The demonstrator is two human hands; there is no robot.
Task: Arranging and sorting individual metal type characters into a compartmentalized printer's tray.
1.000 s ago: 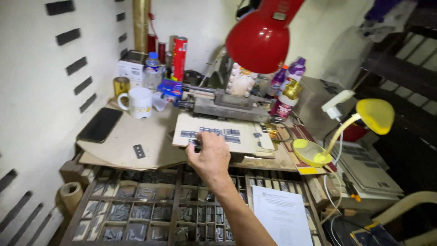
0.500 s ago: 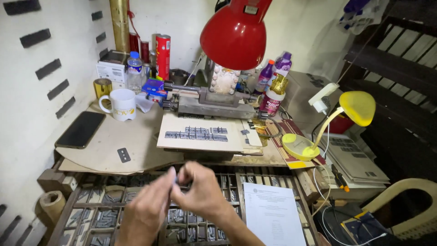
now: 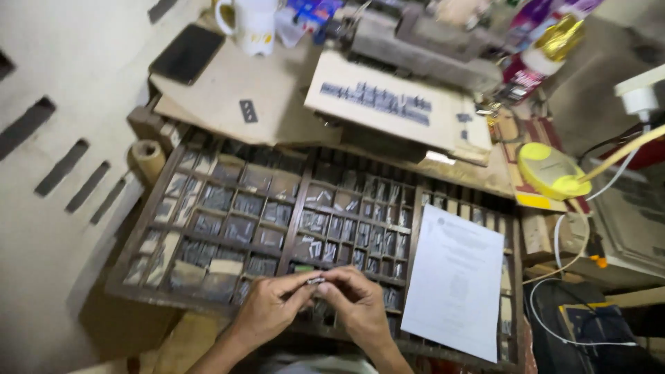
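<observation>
Here, your left hand [image 3: 267,315] and right hand [image 3: 357,308] met above the wooden type case [image 3: 208,156]. Both sets of fingers pinched one small metal type piece [image 3: 316,280].

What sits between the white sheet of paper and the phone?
In the head view, the wooden compartment tray of metal type lies between the white sheet of paper and the phone, plus bare cardboard desk surface.

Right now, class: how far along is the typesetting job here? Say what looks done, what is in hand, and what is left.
Done: rows of type already stand on the board. In hand: the left hand and right hand pinch one small metal piece between fingertips over the case. Left: that piece is not yet on the board.
</observation>
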